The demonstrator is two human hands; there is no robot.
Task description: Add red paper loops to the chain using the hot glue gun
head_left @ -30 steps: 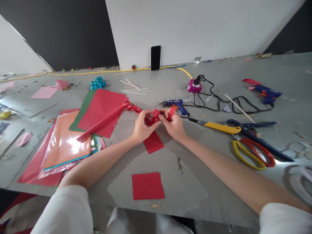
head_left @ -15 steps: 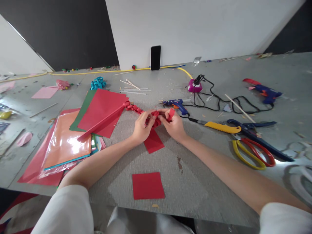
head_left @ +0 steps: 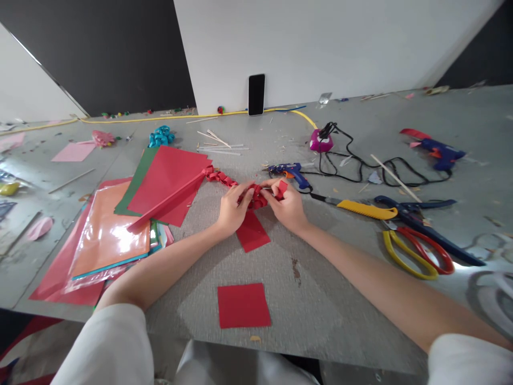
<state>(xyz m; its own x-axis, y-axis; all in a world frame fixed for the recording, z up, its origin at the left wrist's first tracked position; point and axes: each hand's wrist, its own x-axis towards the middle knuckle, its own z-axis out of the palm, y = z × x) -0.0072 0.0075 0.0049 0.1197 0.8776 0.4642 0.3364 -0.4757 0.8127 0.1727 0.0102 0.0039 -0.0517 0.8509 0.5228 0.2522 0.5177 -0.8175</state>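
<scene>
Both hands meet over the middle of the table around a curled red paper strip (head_left: 257, 199). My left hand (head_left: 234, 207) pinches its left side between thumb and fingers. My right hand (head_left: 287, 206) is closed on the right side, with a short strip end standing up by its fingers. A twisted red paper chain (head_left: 218, 176) runs left from the hands to a rolled red paper stick (head_left: 168, 202). Under the hands lies a red paper square (head_left: 253, 234), partly covered. Nearer my body rests another red square (head_left: 244, 305).
Left are red sheets (head_left: 170, 176), an orange pack (head_left: 112, 224) and a blue curled bunch (head_left: 161, 136). Right lie a glue gun (head_left: 292, 172), a yellow-handled knife (head_left: 366, 209), scissors (head_left: 428, 251) and a second glue gun (head_left: 438, 152). Behind, a phone (head_left: 256, 95) leans on the wall.
The fingers have shifted slightly on the curled red strip, and more of it shows between the hands. Everything else stays where it was.
</scene>
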